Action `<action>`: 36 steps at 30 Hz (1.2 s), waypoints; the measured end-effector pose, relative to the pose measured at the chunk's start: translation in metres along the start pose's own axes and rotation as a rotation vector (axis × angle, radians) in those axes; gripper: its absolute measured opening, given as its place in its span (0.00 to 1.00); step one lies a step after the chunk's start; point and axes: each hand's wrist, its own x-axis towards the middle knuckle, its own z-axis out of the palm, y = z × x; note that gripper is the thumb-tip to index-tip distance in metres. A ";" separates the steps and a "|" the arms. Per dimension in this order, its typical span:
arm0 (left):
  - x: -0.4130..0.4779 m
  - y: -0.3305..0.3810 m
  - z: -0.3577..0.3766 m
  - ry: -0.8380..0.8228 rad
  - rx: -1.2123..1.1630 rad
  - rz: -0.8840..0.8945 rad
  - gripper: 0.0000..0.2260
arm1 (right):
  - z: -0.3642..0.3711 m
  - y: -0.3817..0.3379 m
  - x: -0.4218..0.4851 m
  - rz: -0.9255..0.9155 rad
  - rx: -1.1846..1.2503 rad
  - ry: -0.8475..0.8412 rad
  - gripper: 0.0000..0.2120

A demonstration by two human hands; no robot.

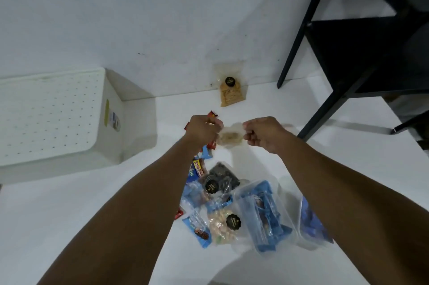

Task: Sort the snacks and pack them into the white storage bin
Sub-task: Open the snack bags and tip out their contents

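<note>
Head view: the left hand (202,131) and right hand (263,134) are raised side by side, fingers curled, each pinching one end of a small clear packet of tan snack (230,137), blurred, stretched between them. A red wrapper (212,114) peeks past the left knuckles; whether it is held, I cannot tell. Nearer the person, under the forearms, lies a heap of snack packets (234,206) on the white floor (92,215). The perforated white storage bin (58,117) stands well to the left. A similar tan packet (232,93) leans on the wall (162,18) beyond the hands.

Between left hand (202,132) and right hand (262,134), a clear snack pouch (231,137)
</note>
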 end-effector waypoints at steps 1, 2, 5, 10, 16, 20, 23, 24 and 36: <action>-0.004 0.012 -0.005 0.008 -0.012 0.013 0.02 | -0.001 -0.013 -0.007 -0.013 -0.001 -0.012 0.04; -0.008 0.022 -0.009 0.020 -0.027 0.024 0.01 | -0.002 -0.024 -0.014 -0.027 -0.001 -0.029 0.03; -0.020 0.051 -0.024 0.070 -0.163 0.043 0.04 | -0.003 -0.055 -0.038 -0.077 0.000 -0.114 0.06; -0.042 0.094 -0.042 0.159 -0.354 0.118 0.12 | 0.002 -0.091 -0.078 -0.150 -0.097 -0.276 0.04; -0.067 0.135 -0.067 -0.010 -0.022 0.279 0.11 | 0.003 -0.118 -0.100 -0.421 -0.417 -0.056 0.11; -0.086 0.158 -0.076 -0.206 0.211 0.310 0.11 | 0.002 -0.127 -0.106 -0.520 -0.396 -0.191 0.26; -0.098 0.170 -0.078 -0.286 0.291 0.307 0.12 | 0.008 -0.124 -0.109 -0.488 -0.398 -0.306 0.21; -0.101 0.171 -0.078 -0.295 0.306 0.311 0.13 | 0.010 -0.122 -0.108 -0.470 -0.399 -0.334 0.16; -0.102 0.132 -0.093 -0.059 0.122 0.382 0.06 | 0.007 -0.110 -0.111 -0.506 -0.162 -0.290 0.07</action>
